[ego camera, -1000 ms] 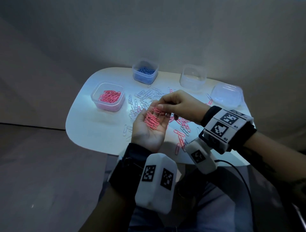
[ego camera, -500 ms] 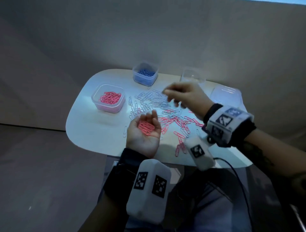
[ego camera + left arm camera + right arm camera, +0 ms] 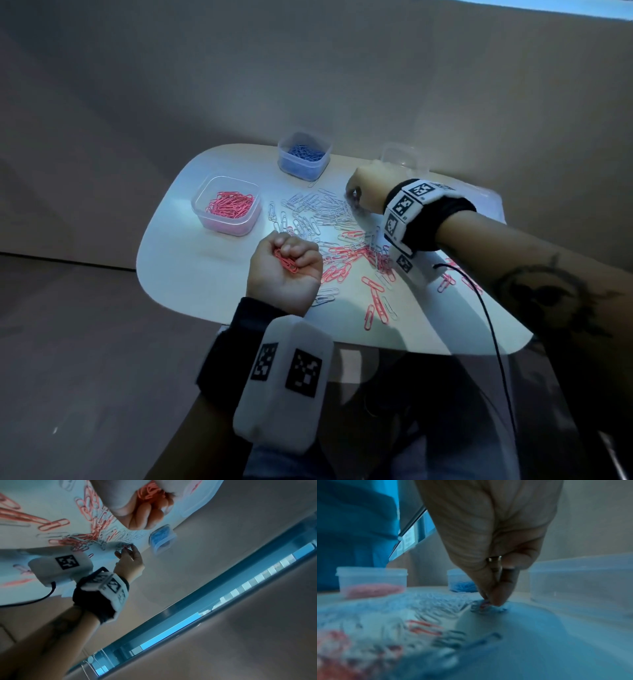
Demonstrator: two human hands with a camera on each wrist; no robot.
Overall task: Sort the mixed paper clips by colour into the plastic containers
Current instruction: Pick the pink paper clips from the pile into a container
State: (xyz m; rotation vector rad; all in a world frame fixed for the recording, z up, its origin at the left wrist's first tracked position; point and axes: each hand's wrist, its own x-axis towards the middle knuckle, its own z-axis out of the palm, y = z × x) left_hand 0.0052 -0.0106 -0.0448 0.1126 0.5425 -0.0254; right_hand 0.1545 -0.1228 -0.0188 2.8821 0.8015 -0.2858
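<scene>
A: Left hand (image 3: pixel 286 270), lower centre of the head view: palm up, fingers curled into a fist round a bunch of pink wire paper clips (image 3: pixel 285 263). The left wrist view shows the same bunch (image 3: pixel 150 492) at the top of the frame, under the folded fingers.

B: Right hand (image 3: pixel 368 186), upper right of centre, is reaching down to the white rounded surface (image 3: pixel 191 274). In the right wrist view its fingertips (image 3: pixel 494 597) are drawn together at one small pink paper clip (image 3: pixel 483 605) lying among the pale ones; whether the clip is lifted cannot be told, as the frame is blurred.

A: Loose mixed heap of pink and pale silver-white paper clips (image 3: pixel 329 226) is spread over the middle of the surface, pink mostly to the lower right.

B: Containers: clear square plastic container with pink clips (image 3: pixel 226 205), left of the heap; clear plastic container with blue clips (image 3: pixel 304 158) at the top centre; clear plastic container (image 3: pixel 404 158) just behind the right hand, contents not discernible.

A: The two hands are well apart.
</scene>
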